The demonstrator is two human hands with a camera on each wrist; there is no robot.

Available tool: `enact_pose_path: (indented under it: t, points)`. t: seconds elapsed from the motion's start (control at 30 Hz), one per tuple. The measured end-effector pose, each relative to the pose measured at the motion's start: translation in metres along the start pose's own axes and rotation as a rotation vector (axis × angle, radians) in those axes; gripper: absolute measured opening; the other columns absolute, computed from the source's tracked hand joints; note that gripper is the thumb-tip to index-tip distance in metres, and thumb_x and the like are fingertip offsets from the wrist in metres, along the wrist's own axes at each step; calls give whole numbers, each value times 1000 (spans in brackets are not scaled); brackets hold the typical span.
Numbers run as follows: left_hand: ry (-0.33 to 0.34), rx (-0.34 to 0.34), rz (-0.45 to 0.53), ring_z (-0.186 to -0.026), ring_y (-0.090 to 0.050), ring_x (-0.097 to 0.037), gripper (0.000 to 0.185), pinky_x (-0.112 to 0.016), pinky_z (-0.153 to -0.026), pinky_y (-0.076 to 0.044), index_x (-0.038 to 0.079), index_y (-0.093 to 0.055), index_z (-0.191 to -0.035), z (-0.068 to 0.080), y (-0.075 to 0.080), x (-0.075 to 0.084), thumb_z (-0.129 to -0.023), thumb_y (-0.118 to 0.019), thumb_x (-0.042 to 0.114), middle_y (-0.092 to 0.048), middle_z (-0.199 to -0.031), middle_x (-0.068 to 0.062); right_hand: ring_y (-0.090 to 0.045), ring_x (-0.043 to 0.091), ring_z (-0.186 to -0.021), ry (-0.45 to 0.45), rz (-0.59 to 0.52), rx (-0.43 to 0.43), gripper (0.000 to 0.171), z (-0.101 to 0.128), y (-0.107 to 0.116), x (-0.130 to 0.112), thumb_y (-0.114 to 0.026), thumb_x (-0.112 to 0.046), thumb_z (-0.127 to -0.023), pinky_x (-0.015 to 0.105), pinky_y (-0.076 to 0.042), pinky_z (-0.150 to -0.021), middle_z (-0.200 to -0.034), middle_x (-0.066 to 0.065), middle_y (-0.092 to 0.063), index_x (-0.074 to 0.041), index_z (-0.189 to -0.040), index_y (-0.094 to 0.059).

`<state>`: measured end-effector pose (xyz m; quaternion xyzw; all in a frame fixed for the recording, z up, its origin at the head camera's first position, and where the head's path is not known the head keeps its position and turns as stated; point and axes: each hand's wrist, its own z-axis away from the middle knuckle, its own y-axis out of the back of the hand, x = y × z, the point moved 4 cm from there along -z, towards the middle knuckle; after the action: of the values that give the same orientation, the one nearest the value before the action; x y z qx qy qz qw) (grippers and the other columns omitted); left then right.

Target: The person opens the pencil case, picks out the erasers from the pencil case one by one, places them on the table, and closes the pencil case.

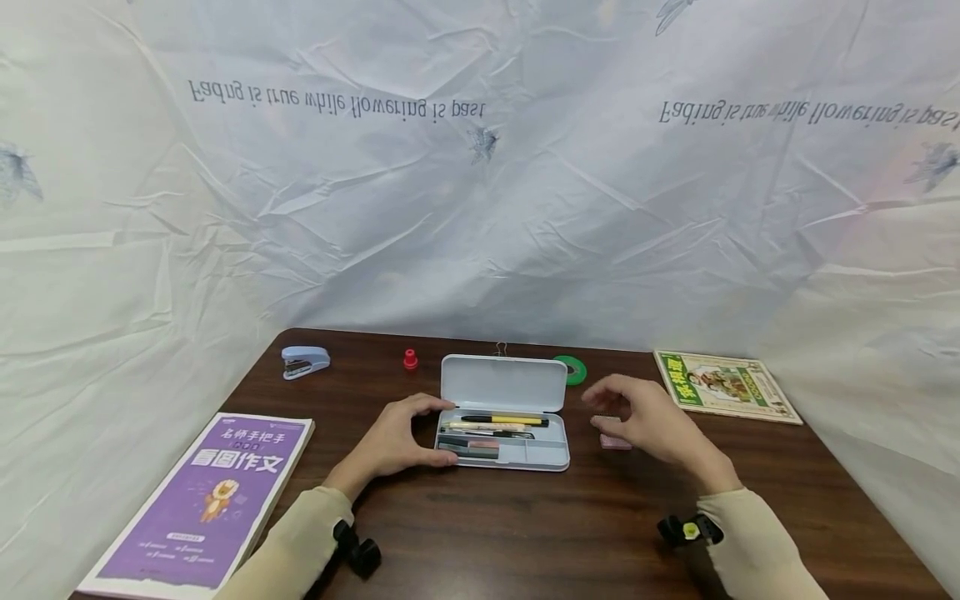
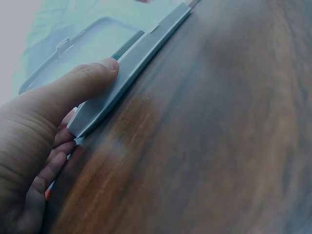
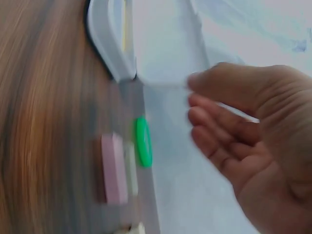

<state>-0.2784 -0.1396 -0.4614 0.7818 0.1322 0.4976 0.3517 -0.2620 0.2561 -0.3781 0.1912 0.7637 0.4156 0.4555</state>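
Note:
A pale grey-white pencil case (image 1: 534,452) lies with its lid (image 1: 504,382) raised. Inside it are a yellow-and-black pen (image 1: 510,420), other pens and a dark grey stick-like item (image 1: 468,451). My left hand (image 1: 397,435) holds the case by its left end, thumb on the front corner and fingers at the back. In the left wrist view the thumb (image 2: 90,78) presses on the rim. To the right of the case, my right hand (image 1: 645,417) hovers with loosely bent fingers and nothing in them. Close by it lies a pink block (image 3: 113,170), partly hidden in the head view.
Behind the case are a green tape roll (image 1: 573,370) and a red bottle-like item (image 1: 410,359). A blue stapler (image 1: 305,361) stands at the back left. A purple book (image 1: 213,508) lies front left, an illustrated booklet (image 1: 726,387) back right. White sheeting (image 1: 495,208) hangs behind the table.

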Motion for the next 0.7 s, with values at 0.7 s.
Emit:
enact_pose_path:
  t: [0.7]
  points:
    - [1, 2, 48, -132, -64, -22, 78, -57, -114, -52, 28, -74, -143, 0, -1, -2, -76, -101, 60, -70, -143, 5, -75, 31, -111, 291, -258, 77, 40, -65, -42, -100, -86, -5, -99, 43, -63, -98, -127, 14, -75, -7, -136, -74]
